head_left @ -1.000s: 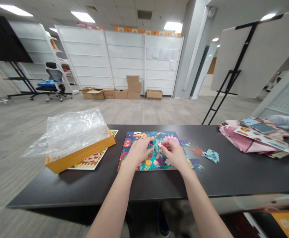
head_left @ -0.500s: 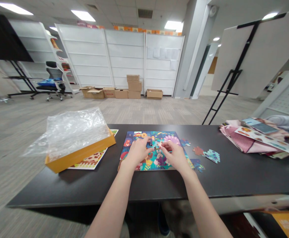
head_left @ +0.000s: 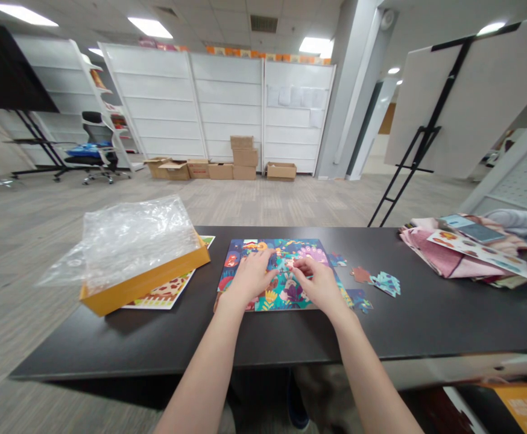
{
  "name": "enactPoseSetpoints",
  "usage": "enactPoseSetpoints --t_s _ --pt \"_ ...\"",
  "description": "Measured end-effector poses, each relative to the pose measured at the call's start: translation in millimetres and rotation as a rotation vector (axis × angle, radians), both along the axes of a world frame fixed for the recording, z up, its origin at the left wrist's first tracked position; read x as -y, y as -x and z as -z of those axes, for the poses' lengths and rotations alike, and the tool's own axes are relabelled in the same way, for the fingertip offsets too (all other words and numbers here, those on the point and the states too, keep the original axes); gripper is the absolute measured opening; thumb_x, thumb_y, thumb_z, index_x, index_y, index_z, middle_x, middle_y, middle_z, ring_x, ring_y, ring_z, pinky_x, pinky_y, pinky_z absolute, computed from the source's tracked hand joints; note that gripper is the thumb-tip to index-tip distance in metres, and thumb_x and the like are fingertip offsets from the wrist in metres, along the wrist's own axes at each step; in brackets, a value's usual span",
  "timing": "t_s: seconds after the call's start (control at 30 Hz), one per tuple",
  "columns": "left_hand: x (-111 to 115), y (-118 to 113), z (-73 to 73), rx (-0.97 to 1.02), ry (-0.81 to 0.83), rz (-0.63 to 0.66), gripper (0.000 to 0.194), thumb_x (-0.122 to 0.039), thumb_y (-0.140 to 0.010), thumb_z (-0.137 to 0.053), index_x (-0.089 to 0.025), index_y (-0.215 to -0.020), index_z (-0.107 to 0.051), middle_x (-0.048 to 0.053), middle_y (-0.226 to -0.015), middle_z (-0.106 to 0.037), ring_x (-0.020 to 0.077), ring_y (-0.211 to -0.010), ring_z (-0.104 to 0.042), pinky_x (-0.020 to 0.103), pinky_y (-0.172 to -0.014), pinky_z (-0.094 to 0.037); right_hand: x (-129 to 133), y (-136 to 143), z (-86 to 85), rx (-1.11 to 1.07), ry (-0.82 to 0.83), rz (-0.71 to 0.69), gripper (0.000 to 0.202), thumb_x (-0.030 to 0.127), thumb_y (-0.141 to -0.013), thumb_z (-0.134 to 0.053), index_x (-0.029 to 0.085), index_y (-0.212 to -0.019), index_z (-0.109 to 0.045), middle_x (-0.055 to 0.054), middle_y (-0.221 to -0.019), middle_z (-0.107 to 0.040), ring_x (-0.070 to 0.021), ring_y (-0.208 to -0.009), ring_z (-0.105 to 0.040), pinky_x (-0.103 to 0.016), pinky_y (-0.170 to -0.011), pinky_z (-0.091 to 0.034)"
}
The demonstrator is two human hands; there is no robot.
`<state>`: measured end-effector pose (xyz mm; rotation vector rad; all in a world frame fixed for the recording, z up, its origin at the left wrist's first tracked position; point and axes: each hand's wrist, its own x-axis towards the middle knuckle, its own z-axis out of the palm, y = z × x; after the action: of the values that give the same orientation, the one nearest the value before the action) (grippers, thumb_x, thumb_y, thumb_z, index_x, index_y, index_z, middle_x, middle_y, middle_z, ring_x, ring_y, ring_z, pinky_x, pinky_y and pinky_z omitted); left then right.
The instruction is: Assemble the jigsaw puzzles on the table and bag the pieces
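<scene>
A colourful jigsaw puzzle [head_left: 270, 299] with animals and plants lies flat on the dark table in front of me. My left hand [head_left: 255, 274] rests over its left half, fingers stretched out and palm down, holding nothing that I can see. Over the right half, my right hand [head_left: 316, 282] pinches a small puzzle piece [head_left: 289, 264] between thumb and fingers, close to the puzzle's middle. Loose pieces lie just right of the puzzle: a brown piece [head_left: 360, 275], a fanned heap of light-blue pieces [head_left: 386, 283] and dark-blue pieces [head_left: 359, 299].
A yellow box [head_left: 148, 280] with clear plastic wrap [head_left: 137, 238] sits on the left, over a printed sheet [head_left: 166, 293]. Folded cloths [head_left: 453, 256] bear a phone [head_left: 478, 231] and a sticker sheet [head_left: 480, 253] on the right. The black table's [head_left: 177, 352] front edge is near my forearms.
Hardly anything differs. My right hand stays in its pinch near the puzzle's middle, and my left hand stays flat on the left half. The view has shifted very slightly.
</scene>
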<state>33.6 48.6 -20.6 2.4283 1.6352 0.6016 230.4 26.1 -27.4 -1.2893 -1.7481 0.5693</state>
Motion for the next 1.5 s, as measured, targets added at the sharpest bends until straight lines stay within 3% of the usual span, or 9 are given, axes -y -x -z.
enactPoseSetpoints --t_s 0.13,0.3,0.8,1.1,1.23,1.4,1.5 --pt "-1 -1 0.3 -0.015 -0.007 0.021 0.022 -0.031 -0.092 -0.062 -0.021 -0.111 -0.069 0.009 -0.123 -0.07 0.031 -0.115 -0.062 0.044 -0.098 -0.047 0 0 0.9 0.007 0.0 0.001 0.009 0.027 -0.086 -0.059 0.021 -0.087 -0.066 -0.005 -0.081 -0.076 -0.0205 -0.074 -0.072 -0.032 -0.07 -0.057" --pt "0 -3 -4.2 -0.01 -0.01 0.02 0.02 -0.029 -0.091 -0.064 -0.02 -0.106 -0.074 0.009 -0.117 -0.074 0.0296 -0.11 -0.064 0.042 -0.099 -0.048 1 0 1.4 0.018 -0.001 -0.005 0.008 0.025 -0.086 -0.059 0.021 -0.087 -0.066 -0.005 -0.08 -0.076 -0.0204 -0.073 -0.073 -0.032 -0.07 -0.056" --pt "0 -6 -0.9 -0.06 -0.03 -0.035 0.022 -0.034 -0.093 -0.062 -0.024 -0.108 -0.076 0.007 -0.119 -0.071 0.0273 -0.11 -0.064 0.039 -0.097 -0.049 1 -1 4.0 0.049 -0.006 -0.01 0.01 0.024 -0.087 -0.057 0.021 -0.088 -0.066 -0.004 -0.081 -0.075 -0.0195 -0.073 -0.072 -0.032 -0.071 -0.055" --pt "1 -6 -1.6 -0.016 -0.033 -0.026 0.026 -0.038 -0.091 -0.064 -0.022 -0.11 -0.068 0.01 -0.118 -0.07 0.0303 -0.112 -0.063 0.042 -0.096 -0.049 0 -2 5.6 0.055 -0.006 -0.008 0.01 0.025 -0.088 -0.059 0.022 -0.091 -0.068 -0.004 -0.083 -0.076 -0.0201 -0.075 -0.072 -0.033 -0.073 -0.056" --pt "0 -5 0.7 0.005 -0.017 -0.004 0.036 -0.035 -0.092 -0.063 -0.021 -0.124 -0.059 0.013 -0.123 -0.068 0.0313 -0.117 -0.061 0.044 -0.098 -0.047 0 -2 6.0 0.063 -0.005 -0.003 0.01 0.025 -0.087 -0.059 0.022 -0.091 -0.067 -0.004 -0.083 -0.076 -0.0198 -0.074 -0.072 -0.033 -0.072 -0.056" --pt "-6 -3 7.6 0.097 -0.01 0.055 0.04 -0.027 -0.088 -0.066 -0.02 -0.126 -0.057 0.013 -0.125 -0.065 0.0309 -0.122 -0.059 0.045 -0.102 -0.047 0 -3 4.0 0.06 0.0 -0.003 0.011 0.027 -0.087 -0.057 0.021 -0.09 -0.067 -0.005 -0.082 -0.076 -0.0196 -0.074 -0.072 -0.033 -0.072 -0.055" --pt "-8 -3 7.2 0.266 0.009 0.069 0.044 -0.016 -0.081 -0.069 -0.019 -0.124 -0.059 0.01 -0.121 -0.063 0.0244 -0.108 -0.066 0.039 -0.097 -0.051 0 -7 2.4 0.054 -0.015 0.018 0.015 0.032 -0.088 -0.057 0.021 -0.088 -0.067 -0.005 -0.084 -0.076 -0.0197 -0.073 -0.071 -0.033 -0.072 -0.055"
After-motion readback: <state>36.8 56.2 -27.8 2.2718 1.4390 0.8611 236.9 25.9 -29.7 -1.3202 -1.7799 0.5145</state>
